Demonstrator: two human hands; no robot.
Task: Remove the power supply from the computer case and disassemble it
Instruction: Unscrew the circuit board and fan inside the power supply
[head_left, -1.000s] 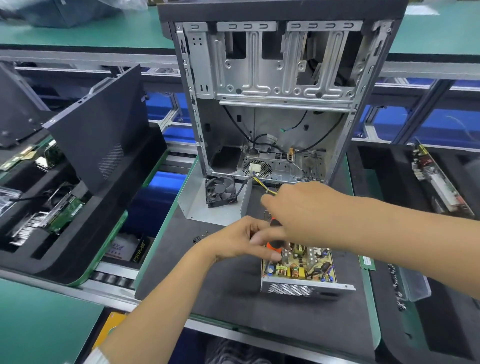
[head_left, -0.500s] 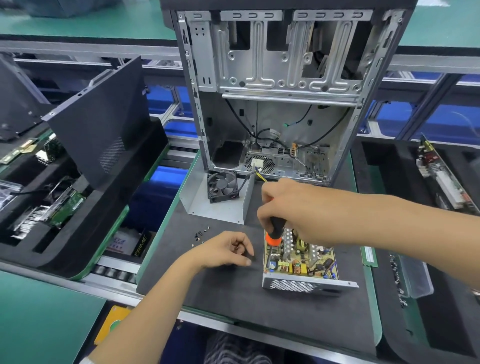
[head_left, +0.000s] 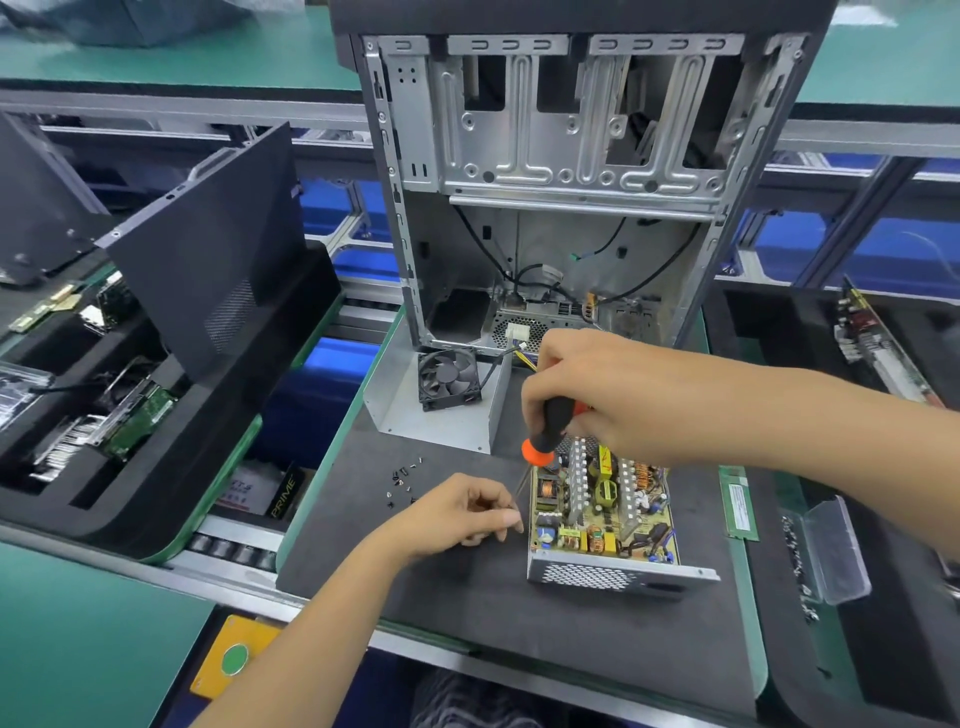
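Board (head_left: 602, 512) fills open supply box (head_left: 618, 576); right fingers (head_left: 540, 389) grip screwdriver (head_left: 548, 431), left fingers (head_left: 498, 512) curled.

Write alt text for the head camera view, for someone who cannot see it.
A right hand grips an orange-and-black screwdriver over an opened power supply on a dark mat, while the left hand pinches near its tip. Behind stand an empty computer case, a detached fan and loose screws.
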